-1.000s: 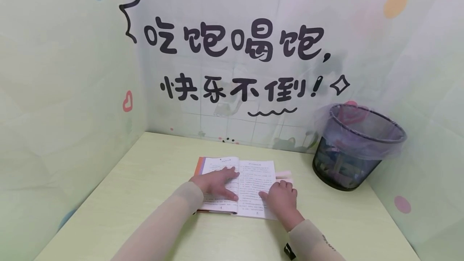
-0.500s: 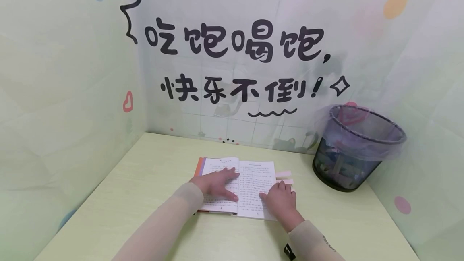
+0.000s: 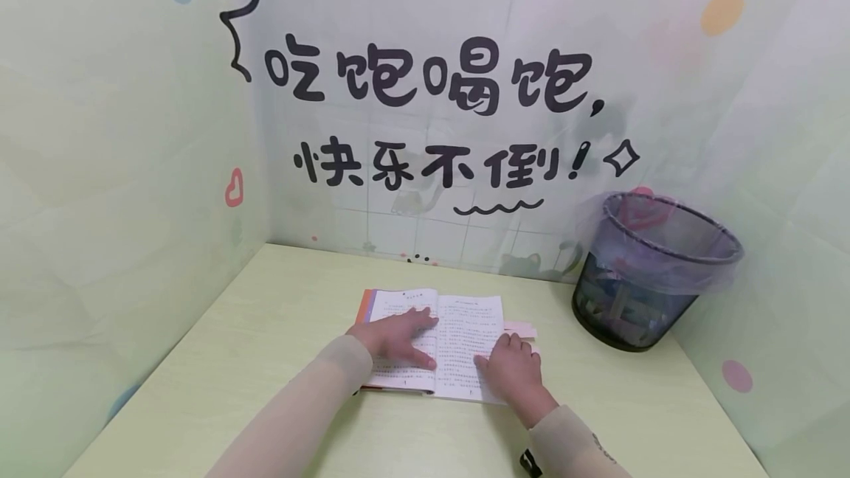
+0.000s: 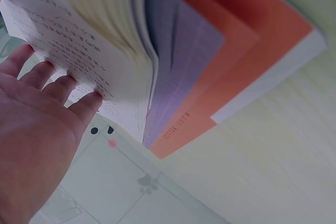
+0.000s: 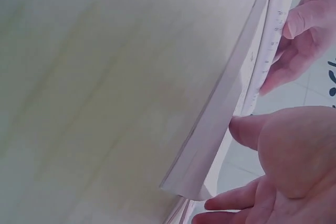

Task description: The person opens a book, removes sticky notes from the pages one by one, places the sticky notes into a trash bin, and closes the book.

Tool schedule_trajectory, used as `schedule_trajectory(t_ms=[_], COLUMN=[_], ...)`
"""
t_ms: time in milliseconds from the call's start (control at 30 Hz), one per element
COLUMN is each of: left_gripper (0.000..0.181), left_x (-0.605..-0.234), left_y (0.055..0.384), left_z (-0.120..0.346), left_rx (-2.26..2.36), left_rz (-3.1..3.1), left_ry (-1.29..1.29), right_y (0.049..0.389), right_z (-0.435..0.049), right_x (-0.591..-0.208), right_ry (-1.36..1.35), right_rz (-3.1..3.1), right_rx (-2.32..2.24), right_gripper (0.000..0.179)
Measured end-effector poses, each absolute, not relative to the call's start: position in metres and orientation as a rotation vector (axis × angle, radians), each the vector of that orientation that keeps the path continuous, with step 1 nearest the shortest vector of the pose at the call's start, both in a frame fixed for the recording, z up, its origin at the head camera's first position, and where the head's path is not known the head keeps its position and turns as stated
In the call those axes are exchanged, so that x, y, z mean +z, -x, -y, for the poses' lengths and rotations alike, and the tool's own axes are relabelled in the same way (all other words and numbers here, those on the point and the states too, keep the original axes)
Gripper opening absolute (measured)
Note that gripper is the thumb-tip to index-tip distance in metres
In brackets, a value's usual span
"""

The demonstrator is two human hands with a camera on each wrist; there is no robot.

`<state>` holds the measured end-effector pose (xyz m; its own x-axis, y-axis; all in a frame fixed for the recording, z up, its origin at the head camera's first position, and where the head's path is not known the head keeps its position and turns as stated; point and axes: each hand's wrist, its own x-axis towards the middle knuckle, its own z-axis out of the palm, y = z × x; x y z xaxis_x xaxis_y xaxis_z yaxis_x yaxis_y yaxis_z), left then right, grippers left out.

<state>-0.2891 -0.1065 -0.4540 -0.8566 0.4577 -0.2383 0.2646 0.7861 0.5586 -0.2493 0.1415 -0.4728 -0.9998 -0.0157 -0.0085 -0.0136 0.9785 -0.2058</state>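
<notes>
1. Centrally placed: one open book point(image 3: 465, 345), lying on the pale yellow surface point(image 3: 265, 323), both pages printed with small text.
2. Left hand point(image 3: 397, 338): palm down on the left page, fingers and thumb spread, tips close to the gutter.
3. Right hand point(image 3: 514, 367): at the outer edge of the right page, thumb resting on the paper, fingers bent at the margin; whether it pinches any leaves I cannot tell.
4. Cover point(image 4: 236, 77), orange and purple, showing beyond the left page; the left wrist view gives its layers fanned apart.
5. Pink tabs point(image 3: 521, 330), jutting from the book's right side, just beyond the right hand's knuckles.
6. Sleeves point(image 3: 302, 408), cream, one on each forearm.
7. Bin point(image 3: 631, 316), dark, upright near the surface's back right corner, well apart from the book; translucent purplish liner point(image 3: 664, 271) folded over its rim.
8. Back wall point(image 3: 425, 120), pale, bearing two lines of black Chinese lettering.
</notes>
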Motion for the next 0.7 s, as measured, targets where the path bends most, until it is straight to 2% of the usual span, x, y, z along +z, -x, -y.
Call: schedule_trajectory(t_ms=[467,700], left_gripper=[0.095,0.096], left_x=[-0.456,-0.458], left_y=[0.29,0.291], left_z=[0.108,0.11], left_rx=[0.734,0.746], left_rz=[-2.616,-2.612], left_ry=[-0.595,-0.61], right_y=[0.251,0.256], right_z=[-0.15,-0.159], right_x=[-0.461,-0.45], right_ry=[0.081,0.054], right_rz=[-3.11,-2.911], right_rx=[-0.705,-1.215], right_gripper=[0.067,0.051])
